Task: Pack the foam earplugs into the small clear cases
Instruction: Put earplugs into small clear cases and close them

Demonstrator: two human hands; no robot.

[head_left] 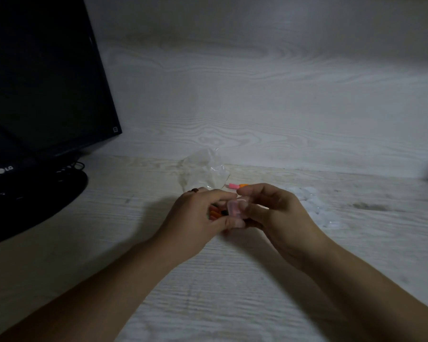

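A dark monitor point(42, 77) on a round black base point(35, 193) stands at the far left of the pale wood-grain table point(232, 280). To the right of the monitor, the left hand point(195, 218) hovers low over the table with fingers curled; its thumb and fingertips meet the small clear case point(234, 209) from the left. Orange earplugs point(214, 214) lie beneath this hand, partly hidden by it. Behind the left hand, further from the monitor, a crumpled clear plastic bag point(203, 171) rests on the table. The case sits between both hands, raised just above the table. Whether it is open or closed cannot be told. The right hand point(274, 213) grips the case from the right, fingers bent around it. Beyond the right hand lie a pink earplug point(232, 185) and an orange earplug point(244, 185), just beside each other. Farthest right from the monitor, a cluster of clear cases point(311, 206) lies on the table near the right hand.
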